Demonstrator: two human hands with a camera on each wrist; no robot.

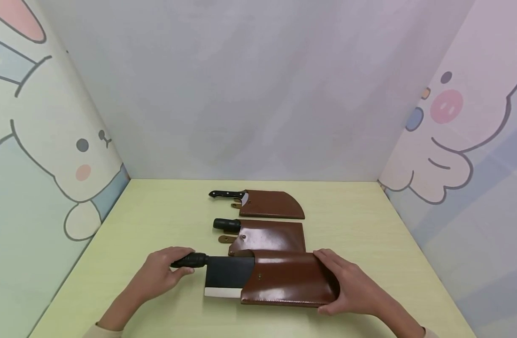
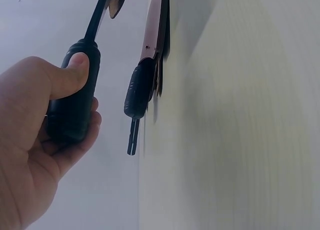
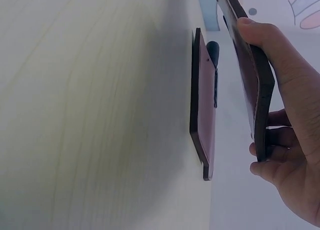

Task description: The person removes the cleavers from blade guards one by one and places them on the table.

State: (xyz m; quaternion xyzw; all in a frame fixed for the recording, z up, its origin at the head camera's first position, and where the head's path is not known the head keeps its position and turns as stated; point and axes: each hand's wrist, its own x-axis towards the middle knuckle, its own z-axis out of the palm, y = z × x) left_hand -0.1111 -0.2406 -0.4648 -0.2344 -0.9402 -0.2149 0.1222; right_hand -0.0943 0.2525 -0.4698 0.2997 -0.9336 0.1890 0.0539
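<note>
Left grip (image 1: 164,272), 9 o'clock, grasps cleaver handle (image 1: 196,259), presumably avoiding blade (image 1: 228,273); right grip (image 1: 352,287), 3 o'clock, pinches sheath (image 1: 289,277), presumably steadying it.

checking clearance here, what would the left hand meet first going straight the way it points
Probably the sheath held by the right hand, ahead along the cleaver the left hand grips; depth is unclear.

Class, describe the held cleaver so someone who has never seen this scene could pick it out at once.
Find the pale yellow table. Over its near part, the left hand holds the cleaver by its black handle, the blade partly inside a brown sheath. Unlike the two sheathed knives beyond, it shows a broad dark blade with a pale edge.
</note>
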